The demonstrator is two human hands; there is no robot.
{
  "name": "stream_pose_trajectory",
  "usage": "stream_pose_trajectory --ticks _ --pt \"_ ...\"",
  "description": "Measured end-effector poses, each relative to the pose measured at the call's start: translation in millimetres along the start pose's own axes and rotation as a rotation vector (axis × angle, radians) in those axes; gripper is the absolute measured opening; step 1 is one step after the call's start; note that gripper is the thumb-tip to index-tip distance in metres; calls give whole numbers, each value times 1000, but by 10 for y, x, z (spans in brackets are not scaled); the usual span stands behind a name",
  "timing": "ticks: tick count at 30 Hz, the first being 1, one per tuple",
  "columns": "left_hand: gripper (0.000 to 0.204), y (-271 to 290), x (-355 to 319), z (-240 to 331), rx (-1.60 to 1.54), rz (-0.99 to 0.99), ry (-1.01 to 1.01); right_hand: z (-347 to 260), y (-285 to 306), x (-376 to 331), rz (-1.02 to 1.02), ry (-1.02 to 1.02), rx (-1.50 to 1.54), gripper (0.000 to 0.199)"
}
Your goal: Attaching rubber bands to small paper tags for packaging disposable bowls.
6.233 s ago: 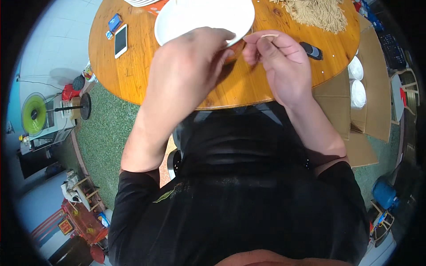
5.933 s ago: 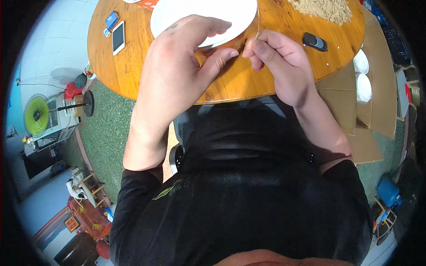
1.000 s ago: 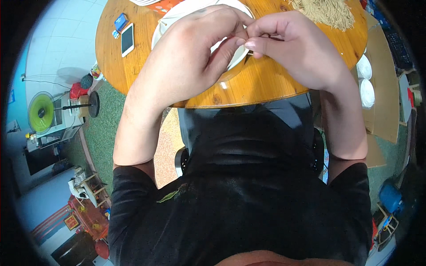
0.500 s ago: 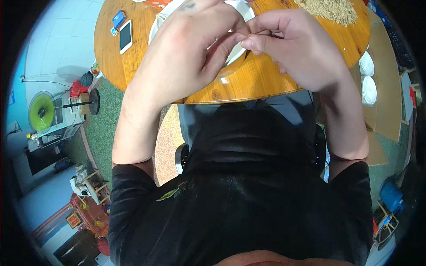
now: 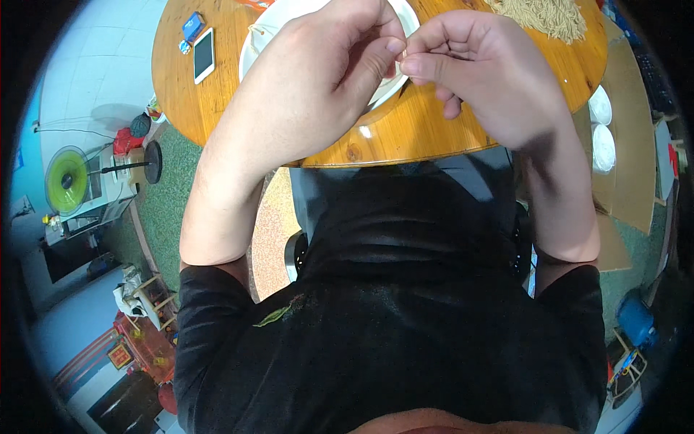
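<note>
My left hand [image 5: 318,72] and my right hand [image 5: 481,69] meet above a white plate [image 5: 247,64] on the round wooden table. Thumb and forefinger of each are pinched together, the fingertips almost touching. Between them is a tiny, thin, light-coloured bit, too small to name. My right hand's other fingers curl loosely underneath. Part of the plate is hidden behind my left hand; a pale thin strand [image 5: 256,30] shows at its left rim. At the far right of the table lies a pile of beige cords [image 5: 549,18].
A white phone [image 5: 204,56] and a small blue box [image 5: 194,27] lie on the table's left side. White round containers [image 5: 603,148] stand on cardboard [image 5: 635,166] to the right. On the left is a fan with green blades [image 5: 67,181].
My fingertips have shifted slightly, and my left thumb has straightened upward. My right hand's lower fingers have uncurled a little. More of the plate shows between my hands.
</note>
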State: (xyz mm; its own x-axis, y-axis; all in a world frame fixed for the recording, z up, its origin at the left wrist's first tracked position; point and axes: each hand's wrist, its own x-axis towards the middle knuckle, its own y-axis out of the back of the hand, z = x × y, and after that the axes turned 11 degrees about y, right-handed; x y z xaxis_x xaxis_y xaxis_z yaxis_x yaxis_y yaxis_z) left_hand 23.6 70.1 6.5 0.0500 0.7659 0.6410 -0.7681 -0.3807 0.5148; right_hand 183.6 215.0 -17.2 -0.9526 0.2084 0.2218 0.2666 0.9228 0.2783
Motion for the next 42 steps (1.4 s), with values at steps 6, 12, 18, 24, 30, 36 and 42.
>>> stream_pose_trajectory --ticks 6,12,18,24,30,36,42 --pt "3 -2 112 487 142 -38 818 105 10 -14 31 -31 112 19" --pt "3 22 -32 -36 -82 -43 46 208 -97 -64 102 28 315 17" --pt "3 36 28 312 102 -102 779 170 -107 -146 177 29 174 15" --pt "9 -51 -27 -146 -285 -55 25 154 -90 -122 123 5 205 19" --pt "24 -29 4 -55 -266 -46 57 238 -56 -152 100 -45 383 25" --pt "20 -14 2 358 -17 -61 981 240 -179 -198 203 -71 670 23" --pt "13 -18 121 532 376 -76 874 263 -287 -256 370 4 694 23"
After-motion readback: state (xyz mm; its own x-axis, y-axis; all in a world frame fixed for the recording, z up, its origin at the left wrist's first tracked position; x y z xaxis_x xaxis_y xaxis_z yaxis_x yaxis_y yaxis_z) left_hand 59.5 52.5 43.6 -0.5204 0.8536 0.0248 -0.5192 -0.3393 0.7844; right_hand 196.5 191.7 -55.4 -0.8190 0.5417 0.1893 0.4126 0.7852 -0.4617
